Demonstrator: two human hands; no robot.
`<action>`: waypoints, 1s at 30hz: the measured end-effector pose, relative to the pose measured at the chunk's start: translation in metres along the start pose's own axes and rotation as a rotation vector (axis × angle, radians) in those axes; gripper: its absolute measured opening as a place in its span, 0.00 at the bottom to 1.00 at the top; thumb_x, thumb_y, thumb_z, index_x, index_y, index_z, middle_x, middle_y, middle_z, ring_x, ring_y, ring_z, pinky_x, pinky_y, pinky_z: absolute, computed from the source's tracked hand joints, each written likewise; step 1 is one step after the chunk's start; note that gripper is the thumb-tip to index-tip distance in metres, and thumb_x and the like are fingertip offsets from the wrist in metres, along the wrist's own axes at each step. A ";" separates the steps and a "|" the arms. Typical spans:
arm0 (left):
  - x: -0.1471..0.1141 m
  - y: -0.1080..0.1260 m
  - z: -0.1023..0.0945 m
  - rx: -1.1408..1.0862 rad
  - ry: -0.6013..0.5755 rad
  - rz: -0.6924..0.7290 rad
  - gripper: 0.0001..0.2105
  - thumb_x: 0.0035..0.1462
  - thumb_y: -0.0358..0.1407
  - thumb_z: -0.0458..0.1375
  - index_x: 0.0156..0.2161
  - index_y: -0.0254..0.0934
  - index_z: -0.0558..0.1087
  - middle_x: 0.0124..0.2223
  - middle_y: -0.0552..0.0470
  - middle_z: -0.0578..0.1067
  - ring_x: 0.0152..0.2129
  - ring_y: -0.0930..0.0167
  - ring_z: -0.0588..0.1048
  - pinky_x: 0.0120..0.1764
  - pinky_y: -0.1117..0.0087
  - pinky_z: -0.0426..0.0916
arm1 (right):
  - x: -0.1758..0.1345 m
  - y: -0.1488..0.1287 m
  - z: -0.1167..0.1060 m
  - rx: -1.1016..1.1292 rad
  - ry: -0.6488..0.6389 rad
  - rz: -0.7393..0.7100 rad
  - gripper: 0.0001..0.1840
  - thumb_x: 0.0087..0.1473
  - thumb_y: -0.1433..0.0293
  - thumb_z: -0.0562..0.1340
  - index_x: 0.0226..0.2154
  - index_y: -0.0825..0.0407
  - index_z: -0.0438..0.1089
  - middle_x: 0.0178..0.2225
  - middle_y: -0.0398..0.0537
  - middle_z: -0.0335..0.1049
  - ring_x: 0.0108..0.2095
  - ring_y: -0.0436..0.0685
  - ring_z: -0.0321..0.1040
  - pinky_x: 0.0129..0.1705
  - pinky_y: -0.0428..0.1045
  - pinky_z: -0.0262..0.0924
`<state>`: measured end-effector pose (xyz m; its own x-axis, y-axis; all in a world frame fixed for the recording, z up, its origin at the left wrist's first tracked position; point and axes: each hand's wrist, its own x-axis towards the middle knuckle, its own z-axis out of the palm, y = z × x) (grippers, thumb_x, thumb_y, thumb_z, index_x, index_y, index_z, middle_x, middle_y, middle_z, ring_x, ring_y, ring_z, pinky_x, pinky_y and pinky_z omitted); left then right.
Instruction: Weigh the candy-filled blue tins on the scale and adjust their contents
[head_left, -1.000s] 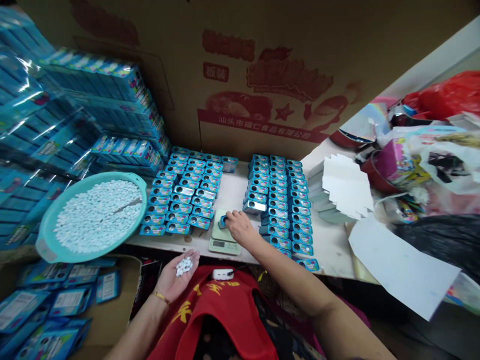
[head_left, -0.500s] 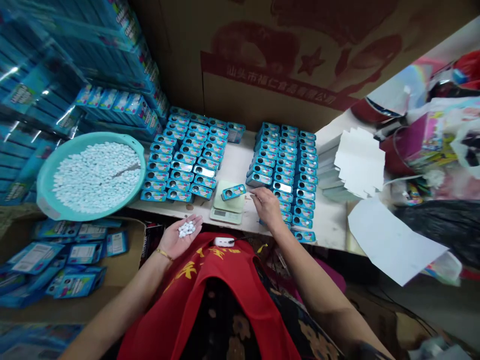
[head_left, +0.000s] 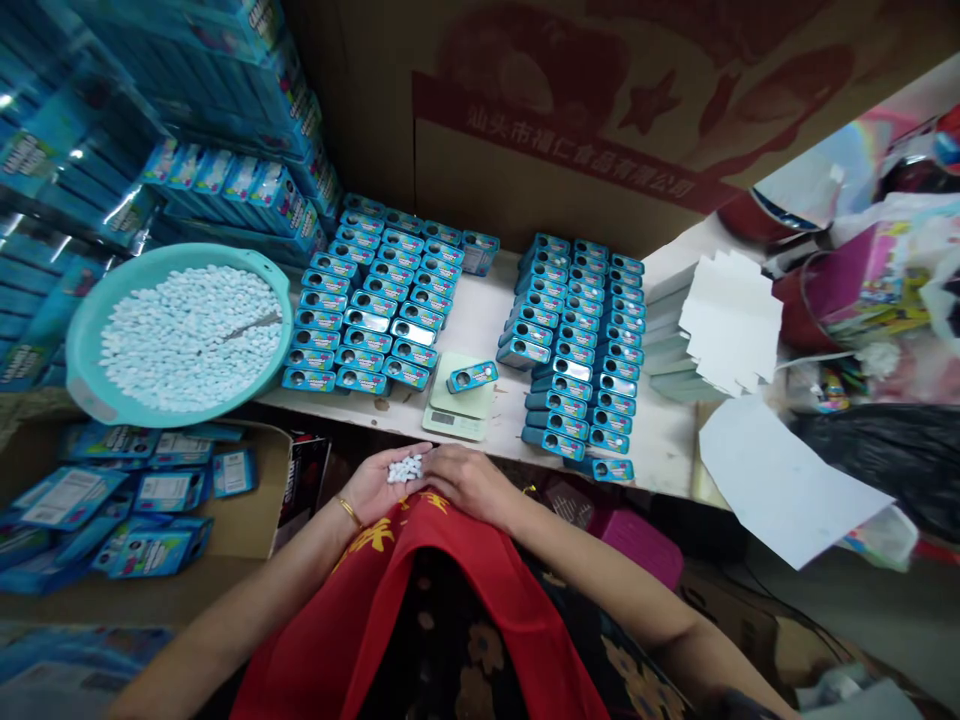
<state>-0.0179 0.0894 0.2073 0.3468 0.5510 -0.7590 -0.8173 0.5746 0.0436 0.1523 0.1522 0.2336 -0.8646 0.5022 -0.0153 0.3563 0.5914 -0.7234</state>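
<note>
My left hand (head_left: pixel 382 485) is palm up and cupped, holding a small heap of white candies (head_left: pixel 406 468). Bent over the heap is my right hand (head_left: pixel 469 483), its fingers curled together at the candies' edge; whatever lies between its fingertips is hidden. Just beyond both hands, a small pale green scale (head_left: pixel 452 424) sits at the table's front edge. On its plate rests a blue candy box (head_left: pixel 473 376) with a round dark hole in the top.
A turquoise basin (head_left: pixel 82 350) of white candies, with a scoop, is at left. Blue boxes stand in rows on the table (head_left: pixel 480 290), left (head_left: pixel 367 338) and right (head_left: pixel 564 368) of the scale. A carton (head_left: pixel 247 540) holds flat blue packs. White card sheets (head_left: pixel 731 320) are at right.
My right hand has moved from beside the box on the scale down and left to the candies in my left palm. My left hand has shifted slightly right. The box stays on the scale.
</note>
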 end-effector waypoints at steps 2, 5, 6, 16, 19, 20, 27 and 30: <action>-0.001 0.001 -0.001 -0.021 0.017 -0.010 0.13 0.52 0.25 0.49 0.43 0.21 0.68 0.42 0.34 0.72 0.41 0.62 0.72 0.43 0.63 0.68 | -0.005 0.020 -0.016 -0.028 0.177 0.087 0.10 0.55 0.71 0.53 0.38 0.52 0.68 0.36 0.49 0.69 0.39 0.53 0.64 0.42 0.47 0.60; -0.001 0.003 -0.002 -0.054 0.046 -0.005 0.14 0.51 0.24 0.51 0.44 0.21 0.67 0.45 0.33 0.71 0.47 0.59 0.67 0.45 0.63 0.66 | -0.005 0.054 -0.042 -0.136 0.467 0.306 0.10 0.55 0.71 0.52 0.34 0.53 0.69 0.33 0.50 0.68 0.36 0.54 0.64 0.40 0.49 0.60; -0.001 0.003 -0.002 -0.065 0.056 0.005 0.14 0.50 0.24 0.51 0.44 0.21 0.66 0.45 0.33 0.71 0.47 0.59 0.67 0.45 0.63 0.67 | -0.003 0.064 -0.050 -0.172 0.513 0.349 0.10 0.55 0.70 0.53 0.34 0.52 0.69 0.32 0.49 0.68 0.36 0.55 0.64 0.40 0.50 0.60; 0.000 0.006 -0.006 -0.109 0.078 0.076 0.15 0.51 0.24 0.51 0.45 0.24 0.67 0.45 0.34 0.72 0.47 0.60 0.67 0.45 0.63 0.67 | 0.033 0.088 -0.062 -0.391 0.396 0.465 0.09 0.52 0.68 0.55 0.35 0.51 0.70 0.35 0.50 0.66 0.39 0.58 0.61 0.41 0.51 0.58; 0.002 0.009 -0.001 -0.112 0.069 0.075 0.14 0.51 0.24 0.51 0.44 0.24 0.68 0.43 0.35 0.73 0.45 0.61 0.69 0.45 0.64 0.67 | 0.034 0.081 -0.062 -0.362 0.397 0.471 0.08 0.52 0.68 0.56 0.32 0.52 0.70 0.33 0.51 0.65 0.38 0.58 0.61 0.41 0.52 0.58; 0.003 0.010 0.001 -0.113 0.065 0.073 0.13 0.51 0.24 0.51 0.43 0.24 0.68 0.43 0.36 0.73 0.45 0.62 0.70 0.45 0.64 0.67 | 0.034 0.075 -0.063 -0.323 0.400 0.438 0.08 0.52 0.68 0.56 0.32 0.52 0.70 0.33 0.50 0.65 0.38 0.57 0.61 0.41 0.51 0.59; 0.018 0.020 0.026 -0.090 0.020 0.062 0.10 0.54 0.31 0.50 0.36 0.27 0.71 0.35 0.40 0.74 0.31 0.68 0.74 0.28 0.72 0.70 | 0.025 0.055 -0.068 -0.082 0.380 0.190 0.18 0.50 0.65 0.59 0.46 0.49 0.64 0.41 0.50 0.65 0.43 0.56 0.62 0.45 0.52 0.59; 0.018 0.025 0.023 -0.085 0.020 0.060 0.09 0.55 0.31 0.50 0.30 0.28 0.70 0.28 0.45 0.72 0.22 0.74 0.71 0.18 0.79 0.63 | 0.021 0.088 -0.069 -0.092 0.412 0.299 0.23 0.48 0.66 0.60 0.48 0.49 0.61 0.44 0.52 0.63 0.45 0.57 0.61 0.44 0.54 0.60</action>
<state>-0.0213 0.1272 0.2101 0.2874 0.5704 -0.7694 -0.8726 0.4872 0.0353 0.1902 0.2589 0.2173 -0.5153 0.8538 0.0745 0.6124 0.4276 -0.6648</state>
